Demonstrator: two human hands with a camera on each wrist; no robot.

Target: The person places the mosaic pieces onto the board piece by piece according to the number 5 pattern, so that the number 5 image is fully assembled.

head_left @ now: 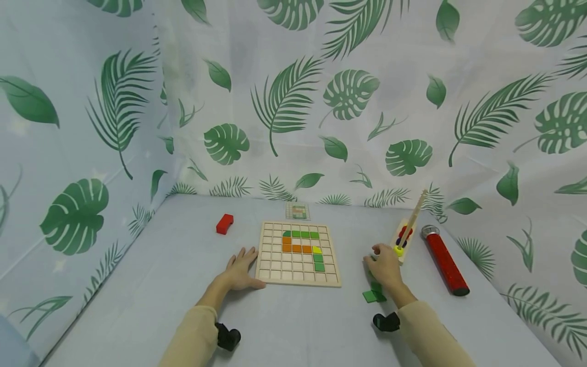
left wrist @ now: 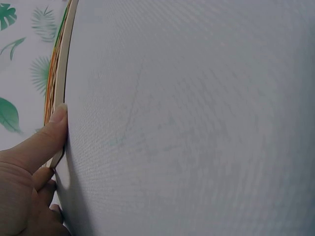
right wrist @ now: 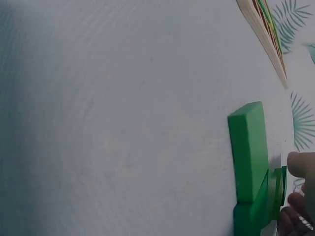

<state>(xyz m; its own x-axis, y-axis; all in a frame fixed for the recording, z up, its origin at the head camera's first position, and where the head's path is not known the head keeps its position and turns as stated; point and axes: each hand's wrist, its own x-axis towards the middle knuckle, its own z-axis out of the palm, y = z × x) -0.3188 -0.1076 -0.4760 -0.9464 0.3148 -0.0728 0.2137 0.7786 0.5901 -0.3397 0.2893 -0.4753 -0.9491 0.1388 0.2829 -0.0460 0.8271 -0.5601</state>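
1. Head view, setting: a leaf-print cloth (head_left: 293, 173) backs a pale tabletop (head_left: 302, 321). A wooden grid board (head_left: 276, 265) is taken as the landmark.
2. Head view, contents: the board carries inlaid green tiles (head_left: 310, 235), orange tiles (head_left: 296, 248) and one yellow tile (head_left: 317, 250); many cells are bare. Just beyond the board lies a printed card (head_left: 297, 211), its pattern too small to read. A red block (head_left: 224, 224) sits to the board's left; to its right are loose green pieces (head_left: 369, 296), a post with coloured rings (head_left: 411, 219) and, farther right, a red tube (head_left: 446, 262).
3. Head view, hands: the left hand (head_left: 239, 271) lies at the board's near-left corner, fingers extended. The right hand (head_left: 386, 267) is over the loose green pieces, fingers bent.
4. Left wrist view: the thumb touches the board's near edge, apparently to steady it.
5. Right wrist view: thumb and fingers stand close about thin green pieces, the gap narrow; whether one is pinched cannot be told.
6. Assessment: the step in hand appears to be picking up a green piece. The next move calls for separating a single piece cleanly and securing it between the fingertips.
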